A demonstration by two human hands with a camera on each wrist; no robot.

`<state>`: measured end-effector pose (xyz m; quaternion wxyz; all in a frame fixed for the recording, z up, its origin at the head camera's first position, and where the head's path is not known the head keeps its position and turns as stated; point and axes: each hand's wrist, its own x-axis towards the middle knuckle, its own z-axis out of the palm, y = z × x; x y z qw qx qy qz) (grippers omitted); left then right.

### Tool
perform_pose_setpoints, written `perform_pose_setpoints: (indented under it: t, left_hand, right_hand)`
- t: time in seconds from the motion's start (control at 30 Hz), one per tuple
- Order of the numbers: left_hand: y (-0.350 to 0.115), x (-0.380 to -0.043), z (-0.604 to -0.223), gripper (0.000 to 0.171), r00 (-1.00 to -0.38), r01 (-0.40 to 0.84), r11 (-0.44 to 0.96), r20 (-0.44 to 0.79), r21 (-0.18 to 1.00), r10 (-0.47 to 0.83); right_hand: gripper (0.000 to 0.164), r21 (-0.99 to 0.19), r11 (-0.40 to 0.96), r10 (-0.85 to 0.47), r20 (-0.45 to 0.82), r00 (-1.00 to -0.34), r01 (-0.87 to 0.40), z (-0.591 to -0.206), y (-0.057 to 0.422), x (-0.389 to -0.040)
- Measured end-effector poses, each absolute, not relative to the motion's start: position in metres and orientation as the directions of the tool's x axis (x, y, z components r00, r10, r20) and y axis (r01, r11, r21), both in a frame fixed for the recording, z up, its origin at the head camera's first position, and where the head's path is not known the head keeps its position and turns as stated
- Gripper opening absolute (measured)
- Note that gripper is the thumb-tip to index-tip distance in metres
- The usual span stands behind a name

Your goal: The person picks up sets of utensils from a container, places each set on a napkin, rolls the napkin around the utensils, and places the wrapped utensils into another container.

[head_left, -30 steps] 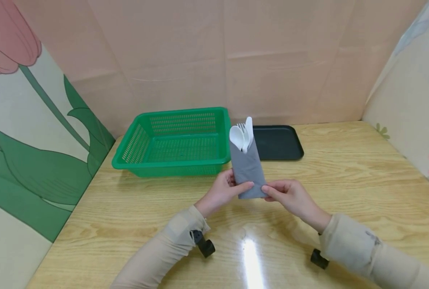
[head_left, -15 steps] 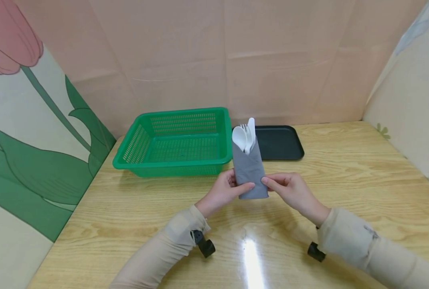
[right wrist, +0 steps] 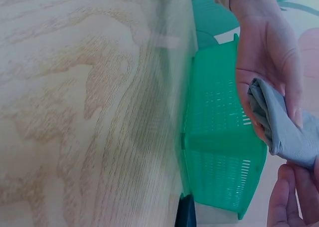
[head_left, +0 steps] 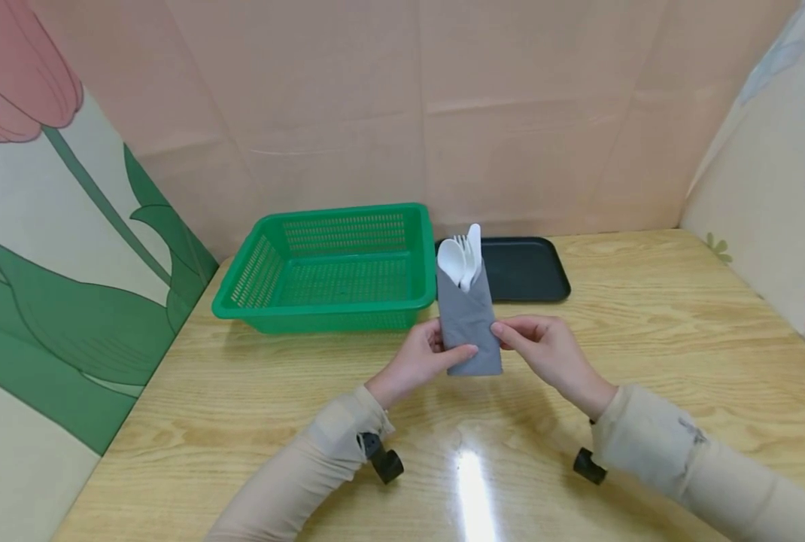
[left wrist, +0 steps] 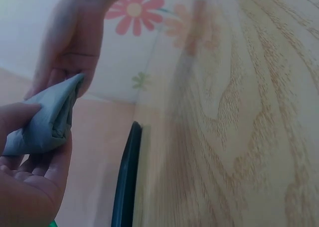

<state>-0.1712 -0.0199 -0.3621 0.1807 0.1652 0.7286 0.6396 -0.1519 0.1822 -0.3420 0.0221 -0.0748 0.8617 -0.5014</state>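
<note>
A grey folded napkin is held up above the table, its lower end toward me. Out of its top stick a white spoon, a white fork and a white knife. My left hand grips the napkin's left side, thumb across the front and fingers behind. With thumb and fingertips, my right hand pinches its right edge. Both wrist views show the napkin's folded bottom end between the hands; the cutlery is hidden there.
At the back left of the wooden table stands a green slotted basket with nothing in it. Right of it lies a black tray, partly behind the napkin. A wall closes off the back, with flower-painted panels on both sides.
The napkin with its cutlery has shifted slightly right and stands more upright. My right hand's pinch has slid from the lower right corner up along the right edge. The left hand keeps its grip.
</note>
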Motion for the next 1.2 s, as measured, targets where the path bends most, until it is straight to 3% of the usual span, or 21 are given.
perform_pose_setpoints:
  t: [0.37, 0.8, 0.97, 1.2]
  left_hand:
    - [-0.028, -0.173, -0.354, 0.038, -0.929, -0.004, 0.107, -0.044, 0.994, 0.369]
    - [-0.035, -0.175, -0.347, 0.040, -0.932, -0.011, 0.108, -0.049, 0.994, 0.359]
    - [-0.036, -0.176, -0.346, 0.039, -0.942, -0.014, 0.118, -0.052, 0.993, 0.332]
    - [-0.039, -0.177, -0.347, 0.040, -0.945, -0.007, 0.126, -0.048, 0.992, 0.325]
  right_hand:
    - [0.048, -0.888, 0.454, -0.217, -0.032, -0.976, -0.072, -0.345, 0.179, -0.171]
    - [0.028, -0.850, 0.491, -0.244, 0.073, -0.967, -0.188, -0.339, 0.151, -0.219]
    - [0.030, -0.842, 0.492, -0.245, 0.112, -0.963, -0.223, -0.337, 0.139, -0.232]
    - [0.037, -0.854, 0.489, -0.237, 0.064, -0.969, -0.176, -0.338, 0.128, -0.244]
